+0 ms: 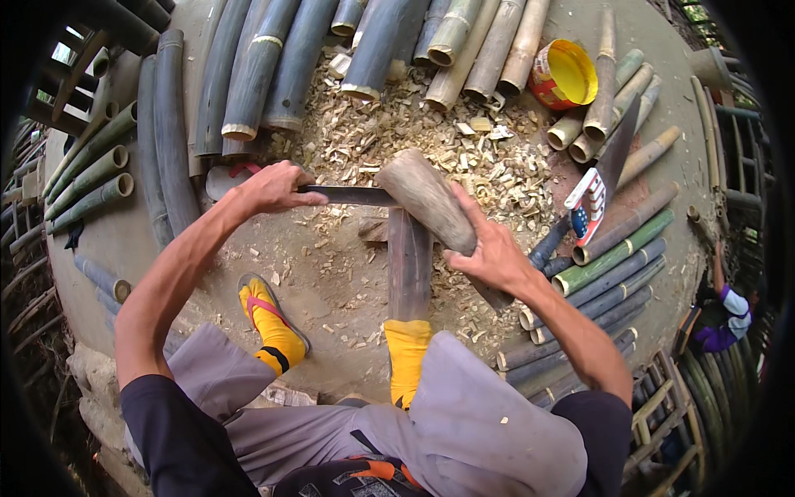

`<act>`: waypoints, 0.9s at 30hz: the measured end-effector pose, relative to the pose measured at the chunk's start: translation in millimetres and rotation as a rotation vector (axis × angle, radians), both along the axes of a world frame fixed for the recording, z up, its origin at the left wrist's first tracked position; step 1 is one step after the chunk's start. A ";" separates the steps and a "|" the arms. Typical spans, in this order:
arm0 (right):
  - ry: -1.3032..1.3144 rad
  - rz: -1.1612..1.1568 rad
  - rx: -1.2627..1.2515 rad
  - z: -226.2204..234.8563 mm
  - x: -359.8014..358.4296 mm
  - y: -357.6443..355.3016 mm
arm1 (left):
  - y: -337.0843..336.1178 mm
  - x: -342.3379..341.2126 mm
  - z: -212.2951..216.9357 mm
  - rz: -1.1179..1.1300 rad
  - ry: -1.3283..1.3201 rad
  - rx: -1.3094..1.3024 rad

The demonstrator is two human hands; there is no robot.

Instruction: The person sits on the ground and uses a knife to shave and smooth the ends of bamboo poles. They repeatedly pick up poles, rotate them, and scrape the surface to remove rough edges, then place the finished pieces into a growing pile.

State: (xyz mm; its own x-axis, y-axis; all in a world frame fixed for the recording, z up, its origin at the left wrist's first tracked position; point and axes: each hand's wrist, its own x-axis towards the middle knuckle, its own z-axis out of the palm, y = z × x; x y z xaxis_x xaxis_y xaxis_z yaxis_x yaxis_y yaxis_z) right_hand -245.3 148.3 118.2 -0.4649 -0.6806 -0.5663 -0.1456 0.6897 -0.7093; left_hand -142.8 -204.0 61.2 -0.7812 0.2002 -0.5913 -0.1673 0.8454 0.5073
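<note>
My left hand (273, 188) grips the handle of a long dark blade (352, 196) that lies crosswise on the top end of an upright bamboo piece (409, 265). My right hand (489, 253) holds a thick wooden mallet (426, 203) whose head rests on the blade's far end. The bamboo piece stands on the ground, pinned by my right foot in a yellow sock (406, 356). My left foot (269, 323) wears a yellow sock and a sandal.
Wood chips (397, 132) litter the concrete ground. Split and whole bamboo poles (257, 66) lie around in a ring, with more poles (604, 265) at the right. A yellow-lidded tin (563, 74), a saw (596, 195) and another person (720, 319) are at the right.
</note>
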 end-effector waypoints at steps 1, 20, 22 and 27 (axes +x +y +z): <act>0.000 -0.055 0.005 2.2 -0.7 10.2 | -2.4 -2.4 4.3 0.019 -0.053 0.026; 0.237 -0.656 -0.182 -9.4 107.7 82.2 | 19.2 67.5 33.0 0.064 0.859 -0.347; 0.215 -0.650 -0.071 -10.6 120.5 79.4 | 19.9 93.3 16.1 0.062 0.640 -0.316; 0.184 -0.541 0.084 -23.4 134.5 74.7 | 28.0 114.9 5.0 0.007 0.498 -0.346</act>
State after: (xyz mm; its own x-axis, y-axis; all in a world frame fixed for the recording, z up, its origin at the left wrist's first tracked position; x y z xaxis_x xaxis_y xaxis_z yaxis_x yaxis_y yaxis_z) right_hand -110.8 223.0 94.8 -0.8303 -0.2747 -0.4849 0.1276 0.7532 -0.6453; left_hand -28.0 -176.0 66.3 -0.9814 0.0552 -0.1841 0.0131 0.9749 0.2222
